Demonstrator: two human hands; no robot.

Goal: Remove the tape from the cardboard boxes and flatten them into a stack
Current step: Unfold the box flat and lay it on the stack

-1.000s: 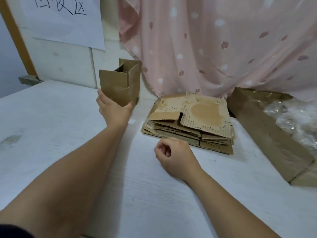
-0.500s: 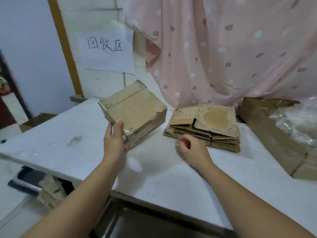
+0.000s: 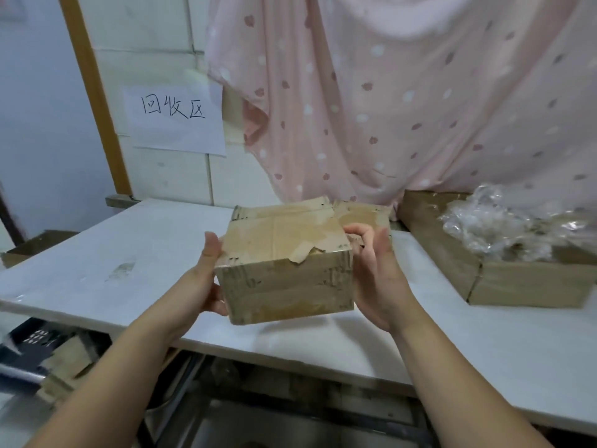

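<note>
A brown cardboard box point(image 3: 284, 266), closed and covered in clear tape, is held up above the white table point(image 3: 129, 263). A loose curl of tape point(image 3: 303, 252) lifts at its top front edge. My left hand point(image 3: 208, 279) grips the box's left side, thumb on top. My right hand point(image 3: 376, 270) is against its right side, fingers curled at the top right corner. The stack of flattened cardboard point(image 3: 361, 210) lies behind the box, mostly hidden by it.
A large open cardboard box point(image 3: 504, 279) with crumpled clear plastic point(image 3: 504, 221) sits at the right on the table. A pink dotted curtain point(image 3: 403, 92) hangs behind. A paper sign point(image 3: 176, 119) is on the wall. Cardboard scraps point(image 3: 64, 367) lie below the table's left.
My left hand has brought the box from the far left of the table to the middle and lifted it. My right hand has left the table and come up against the box's right side.
</note>
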